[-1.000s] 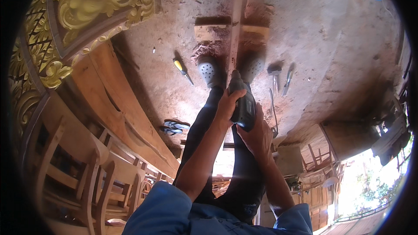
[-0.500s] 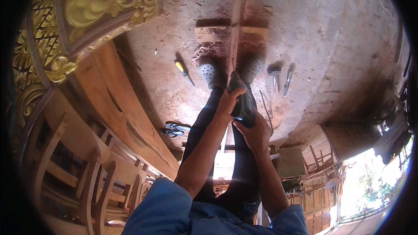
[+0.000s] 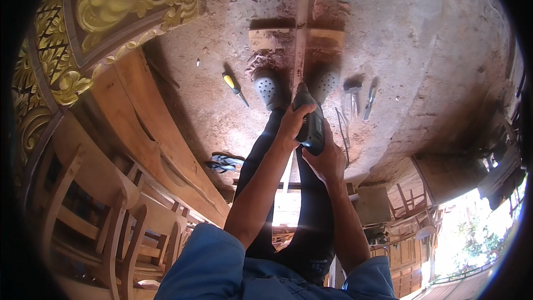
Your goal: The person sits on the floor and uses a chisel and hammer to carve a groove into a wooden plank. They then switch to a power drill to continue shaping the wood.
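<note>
Both my hands are closed on a dark power drill [image 3: 312,131], held over a long narrow wooden strip [image 3: 301,16] that runs between my feet. My left hand [image 3: 292,120] wraps the drill's front part from the left, thumb across its top. Around its rear right side is my right hand [image 3: 328,158], with the lower grip hidden beneath. The drill's nose points away from me and sits at the strip; its bit cannot be made out. Under the strip lies a short wooden crosspiece [image 3: 326,40], beyond my grey clogs [image 3: 267,90].
A yellow-and-black handled tool [image 3: 231,82] lies left of my feet; a hammer [image 3: 352,90] and a chisel-like tool [image 3: 370,104] lie right. Wooden chairs [image 3: 119,211], long planks [image 3: 144,116] and a gilded carved panel [image 3: 133,0] crowd the left. Sandals [image 3: 224,162] rest nearby.
The drill and both hands have shifted slightly farther from me along the strip. My grip on the drill looks the same, and the tools on the floor stay where they were.
</note>
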{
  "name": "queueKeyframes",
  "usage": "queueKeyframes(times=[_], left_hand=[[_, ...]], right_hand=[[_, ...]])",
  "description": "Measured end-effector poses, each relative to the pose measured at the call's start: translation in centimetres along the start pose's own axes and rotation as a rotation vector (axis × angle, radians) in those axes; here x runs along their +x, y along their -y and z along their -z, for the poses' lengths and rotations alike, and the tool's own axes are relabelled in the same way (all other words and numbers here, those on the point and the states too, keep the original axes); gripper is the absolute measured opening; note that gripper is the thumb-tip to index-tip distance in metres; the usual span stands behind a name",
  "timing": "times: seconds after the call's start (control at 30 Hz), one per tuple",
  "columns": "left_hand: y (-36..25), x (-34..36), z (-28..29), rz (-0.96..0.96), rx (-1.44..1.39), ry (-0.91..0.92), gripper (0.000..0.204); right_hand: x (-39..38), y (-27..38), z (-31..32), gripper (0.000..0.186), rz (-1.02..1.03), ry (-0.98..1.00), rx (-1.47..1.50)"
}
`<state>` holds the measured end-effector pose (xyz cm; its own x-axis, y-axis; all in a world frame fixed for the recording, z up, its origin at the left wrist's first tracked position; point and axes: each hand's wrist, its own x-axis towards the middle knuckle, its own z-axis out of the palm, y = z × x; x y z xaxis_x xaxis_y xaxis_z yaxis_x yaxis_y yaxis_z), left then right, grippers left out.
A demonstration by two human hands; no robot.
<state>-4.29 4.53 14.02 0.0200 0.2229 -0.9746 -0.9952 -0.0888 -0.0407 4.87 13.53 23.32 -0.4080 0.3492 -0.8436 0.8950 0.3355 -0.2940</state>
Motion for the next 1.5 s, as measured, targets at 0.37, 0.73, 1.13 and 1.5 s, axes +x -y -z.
queueKeyframes(times=[0.37,0.73,1.13,1.5], left_hand=[[0.0,0.7,0.6,-0.001,-0.004,-0.005,0.046],[1.6,0.1,2.3,-0.128,0.020,0.050,0.046],[2.9,1.3,5.8,-0.142,0.013,0.165,0.046],[0.7,1.3,1.8,-0.105,-0.067,0.144,0.034]], right_hand=[[0.5,-0.2,-0.4,0.101,-0.015,0.018,-0.005],[-0.2,-2.6,-4.0,0.105,0.155,-0.099,-0.033],[-0.7,-2.8,-6.3,0.109,0.226,-0.181,-0.139],[0.7,-0.6,-2.3,0.104,0.092,-0.112,-0.073]])
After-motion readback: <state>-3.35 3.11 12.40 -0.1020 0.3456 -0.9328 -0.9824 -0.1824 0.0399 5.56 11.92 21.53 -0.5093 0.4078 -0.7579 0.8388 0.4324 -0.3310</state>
